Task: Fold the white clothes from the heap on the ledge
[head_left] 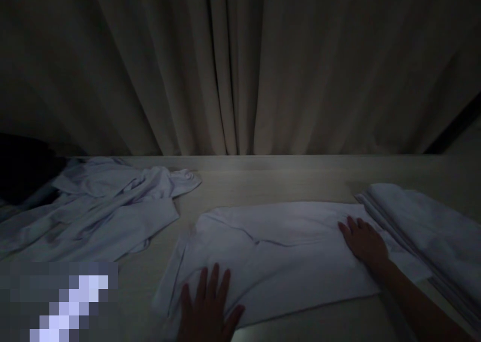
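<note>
White garment (pixel 285 267), one, laid flat on the pale surface (pixel 259 184), under both hands. Clock centred on it. Left hand (pixel 205 309) at 8 o'clock: palm down, fingers spread wide and pointing to 12, thumb out toward 1, cloth right beneath them, nothing gripped. Right hand (pixel 366 244) at 3: palm down too, fingers slightly apart, pointing to 11, garment under the tips, nothing pinched that I can see. Main span of cloth sits between the two. Count: two hands, one flat garment, one folded white stack (pixel 432 222) just past the right hand at 3, layers too dim to count. One crumpled white heap (pixel 150 222) between 9 and 10, can't tell how many pieces. One dark bundle (pixel 26 169) behind it, same bearing. Curtain (pixel 293 81) across 12.
</note>
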`<state>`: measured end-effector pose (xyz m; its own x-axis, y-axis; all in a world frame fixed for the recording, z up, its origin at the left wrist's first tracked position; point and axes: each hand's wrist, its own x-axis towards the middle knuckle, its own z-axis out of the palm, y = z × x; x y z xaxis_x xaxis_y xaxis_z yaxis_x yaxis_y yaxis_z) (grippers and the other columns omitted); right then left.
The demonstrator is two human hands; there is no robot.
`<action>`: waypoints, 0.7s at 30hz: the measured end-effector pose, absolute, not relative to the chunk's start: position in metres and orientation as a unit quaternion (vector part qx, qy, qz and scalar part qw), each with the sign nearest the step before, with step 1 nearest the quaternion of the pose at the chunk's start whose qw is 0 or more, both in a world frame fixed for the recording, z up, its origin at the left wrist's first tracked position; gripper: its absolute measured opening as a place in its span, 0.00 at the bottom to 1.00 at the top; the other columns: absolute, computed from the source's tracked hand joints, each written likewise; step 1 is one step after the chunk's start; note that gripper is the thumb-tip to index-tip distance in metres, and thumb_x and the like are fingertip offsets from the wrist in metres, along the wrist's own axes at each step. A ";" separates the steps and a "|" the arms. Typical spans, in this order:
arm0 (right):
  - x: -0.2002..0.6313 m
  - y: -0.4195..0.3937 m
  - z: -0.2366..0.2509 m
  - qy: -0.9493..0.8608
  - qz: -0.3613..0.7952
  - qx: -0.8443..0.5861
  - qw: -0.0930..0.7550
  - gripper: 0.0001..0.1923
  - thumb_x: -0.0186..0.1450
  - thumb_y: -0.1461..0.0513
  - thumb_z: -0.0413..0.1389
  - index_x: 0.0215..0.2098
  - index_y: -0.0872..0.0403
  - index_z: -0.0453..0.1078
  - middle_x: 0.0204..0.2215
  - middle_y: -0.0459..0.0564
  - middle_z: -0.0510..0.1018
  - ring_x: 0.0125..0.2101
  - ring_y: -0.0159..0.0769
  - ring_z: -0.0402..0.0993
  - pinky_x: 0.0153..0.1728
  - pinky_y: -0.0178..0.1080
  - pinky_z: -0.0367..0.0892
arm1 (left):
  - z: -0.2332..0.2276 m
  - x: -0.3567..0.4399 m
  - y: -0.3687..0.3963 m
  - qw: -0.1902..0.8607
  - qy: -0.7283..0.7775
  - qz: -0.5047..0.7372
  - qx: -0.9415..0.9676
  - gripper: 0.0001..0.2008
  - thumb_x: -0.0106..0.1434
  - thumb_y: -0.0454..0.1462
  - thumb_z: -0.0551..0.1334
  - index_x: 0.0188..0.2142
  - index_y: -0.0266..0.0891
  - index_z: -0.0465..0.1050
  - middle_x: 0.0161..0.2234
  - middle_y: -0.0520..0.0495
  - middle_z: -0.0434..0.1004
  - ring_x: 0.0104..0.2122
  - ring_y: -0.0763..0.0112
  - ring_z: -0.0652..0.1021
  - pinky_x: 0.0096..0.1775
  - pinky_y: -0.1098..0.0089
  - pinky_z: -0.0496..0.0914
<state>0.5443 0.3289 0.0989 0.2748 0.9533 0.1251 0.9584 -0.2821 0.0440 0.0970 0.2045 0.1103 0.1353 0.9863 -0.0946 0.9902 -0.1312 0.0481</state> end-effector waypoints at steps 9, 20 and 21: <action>0.559 0.211 0.106 -0.709 -0.022 -0.702 -0.070 0.22 0.61 0.53 0.46 0.52 0.43 0.67 0.54 0.59 0.69 0.46 0.57 0.69 0.39 0.57 0.68 | 0.145 0.041 0.346 -0.047 0.555 0.025 0.830 0.32 0.61 0.52 0.50 0.61 0.41 0.53 0.64 0.35 0.51 0.64 0.49 0.52 0.61 0.44 0.48; 0.539 0.175 0.097 -0.663 0.057 -0.744 0.063 0.29 0.60 0.43 0.46 0.52 0.48 0.69 0.53 0.59 0.71 0.53 0.52 0.67 0.54 0.56 0.63 | 0.115 0.164 0.278 0.063 0.624 0.059 0.776 0.37 0.58 0.59 0.46 0.61 0.43 0.52 0.65 0.37 0.48 0.64 0.42 0.47 0.60 0.37 0.43; 0.528 0.174 0.103 -0.660 0.073 -0.745 0.063 0.28 0.61 0.44 0.46 0.52 0.48 0.69 0.52 0.58 0.72 0.52 0.51 0.67 0.54 0.55 0.63 | 0.118 0.152 0.293 0.064 0.599 0.054 0.796 0.36 0.58 0.59 0.47 0.61 0.44 0.53 0.65 0.38 0.49 0.64 0.44 0.48 0.61 0.38 0.42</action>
